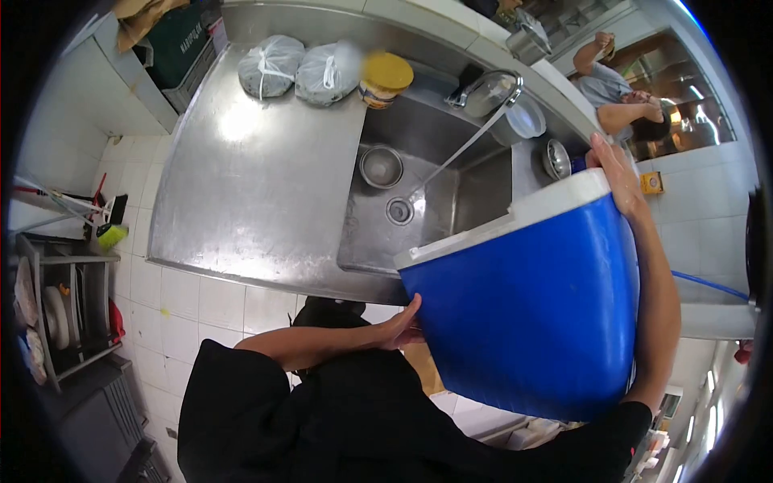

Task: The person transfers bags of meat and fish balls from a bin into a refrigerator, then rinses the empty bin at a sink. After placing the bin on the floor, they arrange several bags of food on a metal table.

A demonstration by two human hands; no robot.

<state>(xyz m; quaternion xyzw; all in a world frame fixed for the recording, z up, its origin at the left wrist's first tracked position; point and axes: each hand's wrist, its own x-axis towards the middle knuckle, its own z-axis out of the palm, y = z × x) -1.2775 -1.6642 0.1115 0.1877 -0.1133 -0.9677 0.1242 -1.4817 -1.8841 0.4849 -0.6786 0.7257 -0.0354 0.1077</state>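
A large blue cooler box (523,298) with a white rim (515,217) is tilted at the sink's right front, its rim facing the basin. My left hand (398,326) presses against its near left side, thumb up and the other fingers mostly hidden. At the far right corner, my right hand (616,173) grips the rim, with that forearm along the cooler's side. Water runs from the curved faucet (516,87) into the metal sink (435,233). Inside the basin are a small metal bowl (381,167) and the round drain (399,211).
Two tied plastic bags (272,68) and a yellow-lidded tub (386,74) stand along the back of the steel counter (258,177). A clear plastic container (523,121) and metal bowl (555,158) sit right of the faucet. Another person (616,92) is beyond the wall.
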